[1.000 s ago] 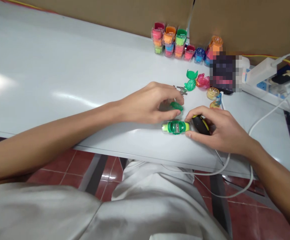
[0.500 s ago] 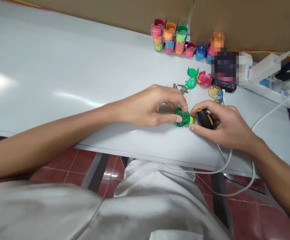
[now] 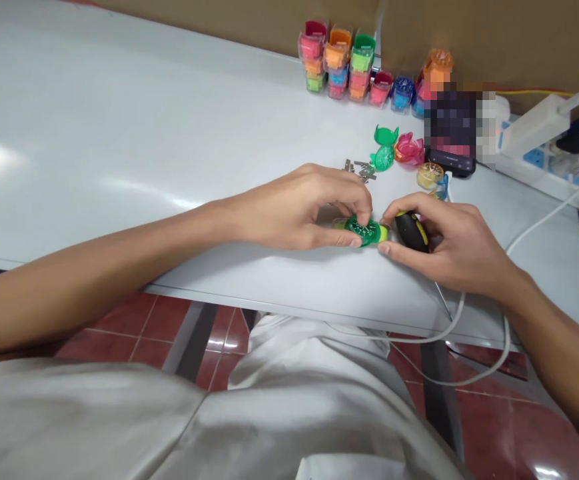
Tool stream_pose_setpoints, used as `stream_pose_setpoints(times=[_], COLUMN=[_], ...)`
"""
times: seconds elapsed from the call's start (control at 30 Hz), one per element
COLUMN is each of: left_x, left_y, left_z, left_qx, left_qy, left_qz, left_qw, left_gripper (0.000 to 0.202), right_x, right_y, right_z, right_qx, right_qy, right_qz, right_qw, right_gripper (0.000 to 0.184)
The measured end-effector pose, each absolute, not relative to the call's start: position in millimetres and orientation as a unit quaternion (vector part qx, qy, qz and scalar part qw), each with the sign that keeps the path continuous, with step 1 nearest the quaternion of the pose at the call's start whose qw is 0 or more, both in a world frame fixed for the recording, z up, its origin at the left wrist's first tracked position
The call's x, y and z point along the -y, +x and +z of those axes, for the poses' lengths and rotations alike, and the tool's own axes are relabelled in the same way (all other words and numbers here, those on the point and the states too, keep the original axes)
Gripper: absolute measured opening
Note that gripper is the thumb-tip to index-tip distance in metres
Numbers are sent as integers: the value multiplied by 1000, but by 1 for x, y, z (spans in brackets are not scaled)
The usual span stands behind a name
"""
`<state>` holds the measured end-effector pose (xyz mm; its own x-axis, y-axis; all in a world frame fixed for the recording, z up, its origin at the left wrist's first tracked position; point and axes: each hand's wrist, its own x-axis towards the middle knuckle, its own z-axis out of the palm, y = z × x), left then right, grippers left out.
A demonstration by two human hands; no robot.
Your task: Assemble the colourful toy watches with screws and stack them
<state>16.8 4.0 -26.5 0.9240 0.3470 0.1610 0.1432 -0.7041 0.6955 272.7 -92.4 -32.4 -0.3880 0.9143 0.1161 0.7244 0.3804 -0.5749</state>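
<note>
A green round piece with a watch-like dial (image 3: 363, 230) lies near the front of the table, with yellow-green parts showing on both sides and clear plastic at its ends. My left hand (image 3: 314, 210) holds it, the thumb at its front edge and the curled fingers on its dial. In my right hand (image 3: 449, 243) a screwdriver with a black and yellow handle (image 3: 413, 232) is tucked in the palm, its thin shaft pointing towards me. The right thumb and forefinger tips are at the right end of the green piece. Several small metal blades (image 3: 364, 172) lie just beyond.
Green (image 3: 384, 158), pink (image 3: 409, 149) and yellow (image 3: 430, 175) plastic parts lie behind my hands. Stacks of clear-cased coloured pieces (image 3: 338, 63) stand at the back. A phone (image 3: 452, 162), a power strip (image 3: 544, 175) and a white cable (image 3: 544, 220) occupy the right.
The green piece has turned flatter, so its dial and the yellow-green part at its left now show more. My left fingers have shifted slightly on it. The right hand still holds the screwdriver.
</note>
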Motion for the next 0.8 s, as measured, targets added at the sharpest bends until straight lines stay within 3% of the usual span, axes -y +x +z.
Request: stream_pose_setpoints(times=[0.37,0.57,0.8], left_x=[-4,-5,-3], left_y=[14,15,16], left_z=[-15,-18,-26], left_qx=[-163,-172,-158], left_qy=[906,898,851], left_qz=[224,225,255], left_qw=[320,336,432], left_gripper=[11,9,10], right_x=[95,106,100], right_y=[270,263,264], right_z=[-31,-25,-33], right_qx=[813,819,787], right_qy=[-522,-475,-526], right_qz=[157,267,193], right_qw=[206,179,258], right_gripper=[29,28,30])
